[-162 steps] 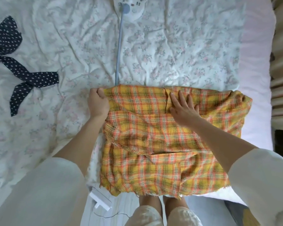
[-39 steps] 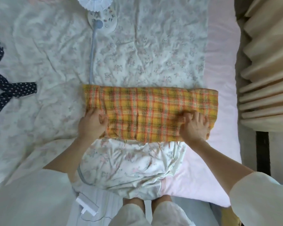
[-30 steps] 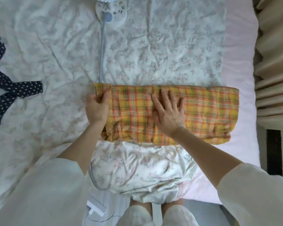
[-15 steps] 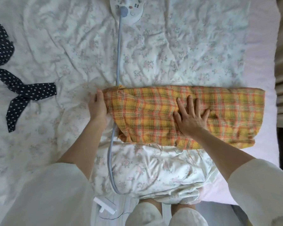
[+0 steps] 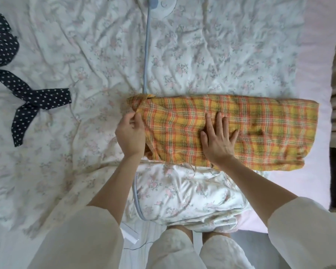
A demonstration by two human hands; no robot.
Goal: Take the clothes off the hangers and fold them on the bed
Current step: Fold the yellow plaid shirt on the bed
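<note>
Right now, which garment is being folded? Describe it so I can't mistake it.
On the floral bed, look at the near edge, under both hands. The plaid cloth lies there as a long folded band, yellow and orange, unlike the dark dotted cloth far left.

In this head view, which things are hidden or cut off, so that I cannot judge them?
- Round white device: cut by the top edge.
- Blue cord: its middle runs under the plaid garment.
- Left hand fingertips: behind the garment's lifted end.
- Polka-dot garment: cut by the left edge.
- Hangers: none in view.
</note>
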